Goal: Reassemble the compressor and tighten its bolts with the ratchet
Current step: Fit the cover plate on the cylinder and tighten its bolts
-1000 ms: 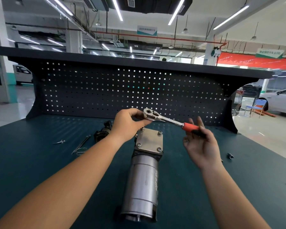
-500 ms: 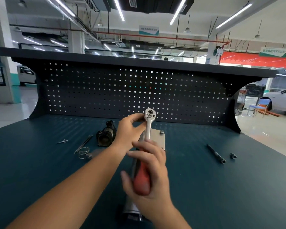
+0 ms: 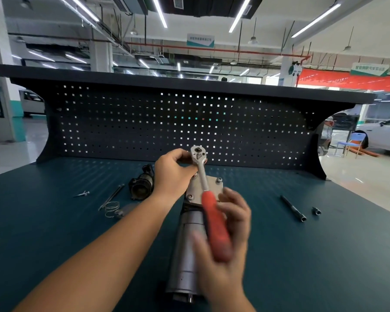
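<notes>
The silver cylindrical compressor point(image 3: 186, 251) lies lengthwise on the bench, its square end plate point(image 3: 213, 189) with corner bolts facing away from me. The ratchet point(image 3: 214, 218) has a steel head and a red handle and sits over the plate's far left corner. My left hand point(image 3: 172, 173) pinches the ratchet head from the left. My right hand point(image 3: 225, 246) is blurred and curled round the red handle, which points toward me. The bolt under the ratchet head is hidden.
A black cylindrical part point(image 3: 142, 183) lies left of the compressor, with a thin rod point(image 3: 112, 197), a wire spring point(image 3: 112, 209) and a small screw point(image 3: 82, 194) further left. A long socket extension point(image 3: 293, 208) and a small socket point(image 3: 316, 211) lie to the right. A pegboard back wall point(image 3: 189, 122) closes the bench.
My right hand swung the red handle from the right side round toward me. The ratchet head stayed over the plate's far corner under my left hand.
</notes>
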The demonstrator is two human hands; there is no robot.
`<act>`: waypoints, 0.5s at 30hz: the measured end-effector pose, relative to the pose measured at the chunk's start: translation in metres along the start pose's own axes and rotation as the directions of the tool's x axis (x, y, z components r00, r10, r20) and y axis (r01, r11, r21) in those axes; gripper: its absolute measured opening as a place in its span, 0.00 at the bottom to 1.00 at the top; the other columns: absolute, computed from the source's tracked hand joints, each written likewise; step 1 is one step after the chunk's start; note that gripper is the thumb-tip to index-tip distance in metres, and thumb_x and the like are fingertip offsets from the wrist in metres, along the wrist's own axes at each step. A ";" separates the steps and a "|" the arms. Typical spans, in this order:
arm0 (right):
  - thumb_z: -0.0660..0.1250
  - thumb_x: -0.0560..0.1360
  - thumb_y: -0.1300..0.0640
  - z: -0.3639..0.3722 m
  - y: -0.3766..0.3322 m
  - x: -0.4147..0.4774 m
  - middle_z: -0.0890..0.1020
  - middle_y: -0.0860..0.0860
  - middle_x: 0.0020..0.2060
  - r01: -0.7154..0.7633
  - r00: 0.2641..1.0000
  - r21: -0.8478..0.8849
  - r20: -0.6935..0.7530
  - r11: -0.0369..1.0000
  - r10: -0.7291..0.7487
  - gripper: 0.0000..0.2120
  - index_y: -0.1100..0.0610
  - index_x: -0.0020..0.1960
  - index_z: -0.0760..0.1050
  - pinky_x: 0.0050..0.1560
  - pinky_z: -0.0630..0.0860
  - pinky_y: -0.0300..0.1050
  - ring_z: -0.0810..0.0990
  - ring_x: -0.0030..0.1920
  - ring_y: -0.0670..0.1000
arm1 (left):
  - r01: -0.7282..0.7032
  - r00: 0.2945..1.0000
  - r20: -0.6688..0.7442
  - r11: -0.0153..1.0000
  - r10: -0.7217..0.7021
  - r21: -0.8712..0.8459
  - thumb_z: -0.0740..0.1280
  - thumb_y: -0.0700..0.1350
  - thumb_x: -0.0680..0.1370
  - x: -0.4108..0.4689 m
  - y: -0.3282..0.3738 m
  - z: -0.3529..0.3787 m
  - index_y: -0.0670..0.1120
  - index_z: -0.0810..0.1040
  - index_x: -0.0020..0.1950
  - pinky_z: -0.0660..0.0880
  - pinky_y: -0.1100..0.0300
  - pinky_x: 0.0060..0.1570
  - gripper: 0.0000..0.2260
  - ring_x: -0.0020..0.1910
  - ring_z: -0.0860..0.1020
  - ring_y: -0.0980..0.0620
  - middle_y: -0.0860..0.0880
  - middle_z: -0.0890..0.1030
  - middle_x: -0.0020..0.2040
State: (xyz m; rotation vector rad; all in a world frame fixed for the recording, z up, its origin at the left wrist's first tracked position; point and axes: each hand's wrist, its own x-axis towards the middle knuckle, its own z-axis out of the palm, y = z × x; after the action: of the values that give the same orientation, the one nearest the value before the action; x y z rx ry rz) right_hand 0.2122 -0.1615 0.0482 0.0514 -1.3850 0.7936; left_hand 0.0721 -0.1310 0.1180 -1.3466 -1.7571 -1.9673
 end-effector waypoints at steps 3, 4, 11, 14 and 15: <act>0.61 0.65 0.62 -0.027 0.021 0.020 0.77 0.48 0.53 -0.310 0.888 0.453 -0.176 0.836 0.425 0.18 0.49 0.52 0.74 0.47 0.74 0.39 0.77 0.47 0.46 | -0.070 0.997 0.012 0.997 0.070 0.014 0.76 0.40 0.69 -0.002 0.000 -0.003 0.55 0.77 0.33 0.70 0.76 0.35 0.12 0.34 0.77 0.67 0.60 0.79 0.32; 0.58 0.67 0.61 -0.036 0.029 0.032 0.77 0.49 0.48 -0.380 0.824 0.554 -0.160 0.740 0.543 0.15 0.51 0.51 0.73 0.38 0.72 0.37 0.77 0.40 0.45 | -0.074 0.997 0.029 0.997 0.074 0.016 0.76 0.41 0.69 -0.003 0.001 -0.004 0.56 0.77 0.33 0.70 0.77 0.37 0.13 0.35 0.77 0.68 0.61 0.79 0.33; 0.64 0.64 0.51 -0.070 0.048 0.108 0.71 0.47 0.32 -0.651 0.544 0.691 0.136 0.314 0.828 0.18 0.59 0.51 0.76 0.21 0.58 0.31 0.65 0.22 0.41 | -0.051 0.994 0.096 0.999 0.050 0.006 0.77 0.46 0.68 0.002 0.004 -0.007 0.55 0.79 0.36 0.72 0.74 0.39 0.08 0.37 0.79 0.65 0.59 0.82 0.36; 0.61 0.72 0.53 -0.067 0.037 0.102 0.79 0.47 0.36 -0.625 0.610 0.665 0.089 0.409 0.788 0.11 0.54 0.50 0.77 0.22 0.61 0.31 0.67 0.23 0.41 | -0.032 0.995 0.099 0.999 0.032 -0.005 0.76 0.44 0.69 0.003 0.004 -0.006 0.55 0.79 0.36 0.71 0.76 0.38 0.08 0.37 0.78 0.67 0.59 0.81 0.36; 0.60 0.73 0.54 -0.066 0.033 0.094 0.80 0.47 0.37 -0.610 0.638 0.650 0.063 0.454 0.767 0.10 0.53 0.50 0.77 0.22 0.63 0.31 0.70 0.25 0.42 | -0.029 0.995 0.094 1.000 0.030 -0.010 0.76 0.43 0.69 0.002 0.004 -0.006 0.54 0.79 0.36 0.71 0.76 0.38 0.08 0.37 0.78 0.67 0.59 0.81 0.36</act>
State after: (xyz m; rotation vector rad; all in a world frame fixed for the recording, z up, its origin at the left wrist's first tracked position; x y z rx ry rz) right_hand 0.2486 -0.0617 0.1030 -0.1178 -0.8019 1.9029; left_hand 0.0706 -0.1360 0.1226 -1.4829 -1.7602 -1.9277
